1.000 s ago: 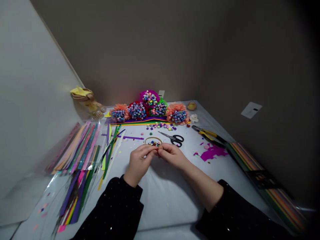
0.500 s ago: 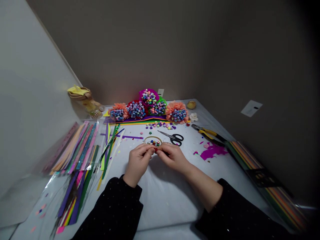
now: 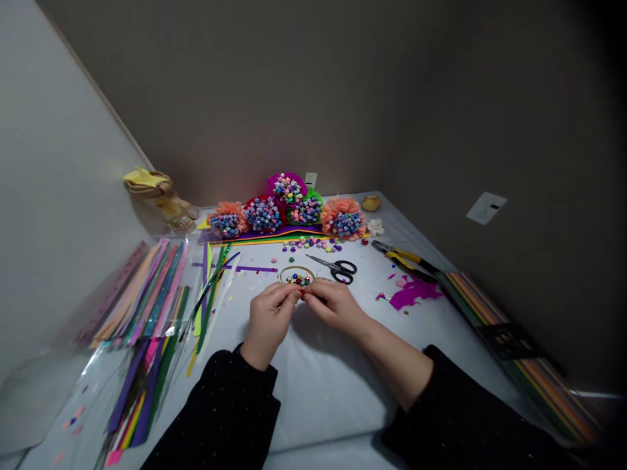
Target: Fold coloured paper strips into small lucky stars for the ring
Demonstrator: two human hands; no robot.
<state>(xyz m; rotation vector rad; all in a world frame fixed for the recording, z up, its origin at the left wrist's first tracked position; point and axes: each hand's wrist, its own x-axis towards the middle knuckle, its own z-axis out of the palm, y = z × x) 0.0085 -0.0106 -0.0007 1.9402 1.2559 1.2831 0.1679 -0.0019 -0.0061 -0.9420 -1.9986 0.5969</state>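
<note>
Above the middle of the table, my left hand and my right hand meet fingertip to fingertip. Both pinch one small red piece, probably folded paper, mostly hidden by the fingers. Just beyond them sits a round gold-rimmed dish holding small shiny stars in several colours; my fingers cover its near side. Black-handled scissors lie to the right of the dish, blades partly open. Behind it is a scatter of pastel paper stars.
Paper strips and plastic-wrapped strip packs cover the left side. Star-filled crepe bouquets line the back. Yellow-handled pliers, torn magenta paper and a long strip pack lie at right.
The whole view has shifted slightly, with the table's things a little further left. Both hands still pinch the red piece, their fingers almost unmoved.
</note>
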